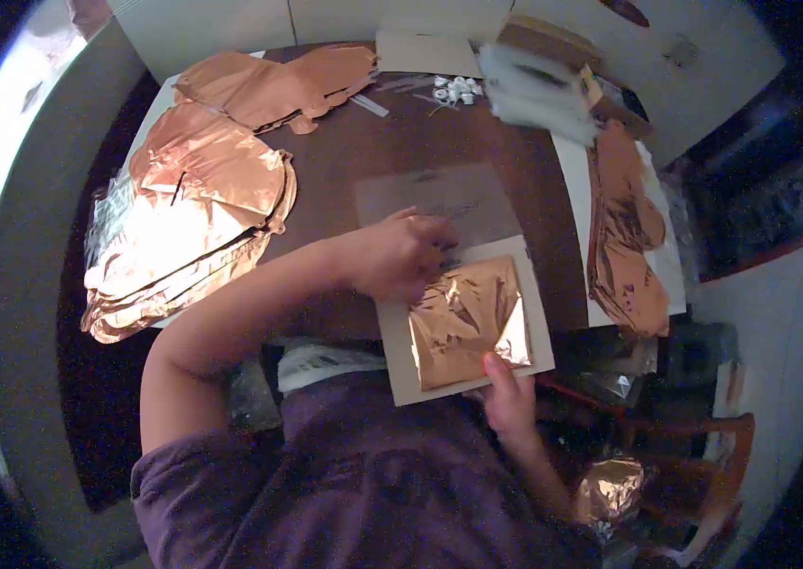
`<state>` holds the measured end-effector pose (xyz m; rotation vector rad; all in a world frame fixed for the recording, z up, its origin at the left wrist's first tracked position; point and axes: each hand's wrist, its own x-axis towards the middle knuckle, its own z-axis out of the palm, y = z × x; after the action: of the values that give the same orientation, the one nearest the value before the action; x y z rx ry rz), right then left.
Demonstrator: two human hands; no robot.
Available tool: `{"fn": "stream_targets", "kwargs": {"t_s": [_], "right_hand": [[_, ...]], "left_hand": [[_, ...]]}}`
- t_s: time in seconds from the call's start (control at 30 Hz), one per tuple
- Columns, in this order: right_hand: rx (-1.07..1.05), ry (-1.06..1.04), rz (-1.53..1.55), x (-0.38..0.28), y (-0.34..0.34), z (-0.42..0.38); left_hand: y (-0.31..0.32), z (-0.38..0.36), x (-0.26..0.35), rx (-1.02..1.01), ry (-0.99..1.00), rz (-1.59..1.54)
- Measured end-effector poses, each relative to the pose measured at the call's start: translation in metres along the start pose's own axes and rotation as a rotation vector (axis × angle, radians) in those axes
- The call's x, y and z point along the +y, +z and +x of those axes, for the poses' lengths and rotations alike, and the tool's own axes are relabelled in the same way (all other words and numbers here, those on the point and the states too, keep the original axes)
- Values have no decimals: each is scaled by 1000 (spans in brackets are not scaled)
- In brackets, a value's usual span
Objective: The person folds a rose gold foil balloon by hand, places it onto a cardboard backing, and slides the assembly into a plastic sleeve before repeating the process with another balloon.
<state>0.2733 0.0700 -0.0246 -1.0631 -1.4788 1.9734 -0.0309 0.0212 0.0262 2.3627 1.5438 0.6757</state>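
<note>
So the foil packet [463, 327] is on a pale card [397, 356] by the tabletop's [326, 171] near edge, long axis pointing away, clear sleeve [430, 190] beyond. Right hand [511, 403] pinches the pale card; left hand [406, 254] is curled, can't tell if gripping.

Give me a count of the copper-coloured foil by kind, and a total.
Flat foil stacks: 3 (left stack, far stack, right stack)
Folded foil packet on the pale card in the right hand: 1
Crumpled foil bundle by the chair: 1
Total: 5, each stack counted as one; sheets within can't be counted.
</note>
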Motion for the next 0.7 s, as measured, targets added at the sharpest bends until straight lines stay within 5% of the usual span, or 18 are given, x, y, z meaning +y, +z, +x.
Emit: {"fn": "stream_targets", "kwargs": {"t_s": [0.1, 0.2, 0.5, 0.6, 0.7], "right_hand": [[-36, 22, 63, 4, 3, 1], [-101, 49, -76, 12, -2, 6], [44, -75, 52, 38, 13, 3], [11, -16, 31, 29, 16, -6], [-38, 54, 142, 23, 22, -12]], "left_hand": [[-1, -6, 18, 142, -1, 195], [-2, -7, 29, 125, -155, 134], [8, -3, 52, 245, -41, 204], [-2, -15, 67, 359, -151, 169], [7, -30, 64, 860, -251, 35]]}}
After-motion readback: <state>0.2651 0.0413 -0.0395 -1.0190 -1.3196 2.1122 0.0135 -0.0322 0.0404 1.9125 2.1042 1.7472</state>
